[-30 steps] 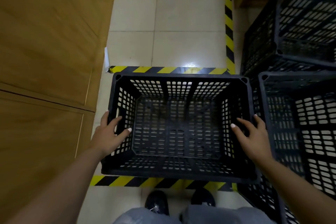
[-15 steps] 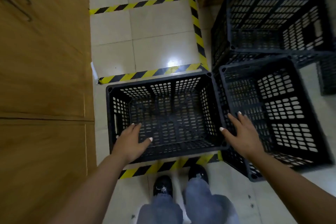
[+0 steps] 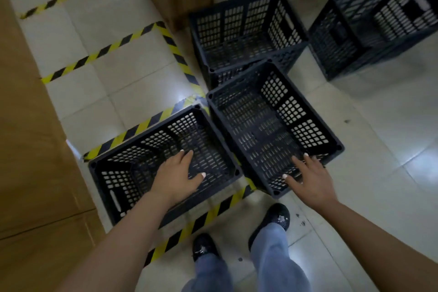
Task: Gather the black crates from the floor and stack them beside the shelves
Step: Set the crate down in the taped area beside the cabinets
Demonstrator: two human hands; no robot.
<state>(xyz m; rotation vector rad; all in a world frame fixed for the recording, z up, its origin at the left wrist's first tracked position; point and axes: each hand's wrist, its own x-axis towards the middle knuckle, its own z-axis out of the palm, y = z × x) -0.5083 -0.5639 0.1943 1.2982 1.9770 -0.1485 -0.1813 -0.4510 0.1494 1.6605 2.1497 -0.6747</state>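
Crate [image 3: 151, 163] sits set down by the cabinet [image 3: 30, 149]; my left hand [image 3: 176, 176] and right hand [image 3: 308, 173] hover open, reaching for the next crate [image 3: 291, 111] beside it.

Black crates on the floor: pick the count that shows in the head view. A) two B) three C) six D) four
D: four show, the crate inside the striped tape under the left hand, the crate beside it under the right hand, the crate behind that, and the crate at far right.
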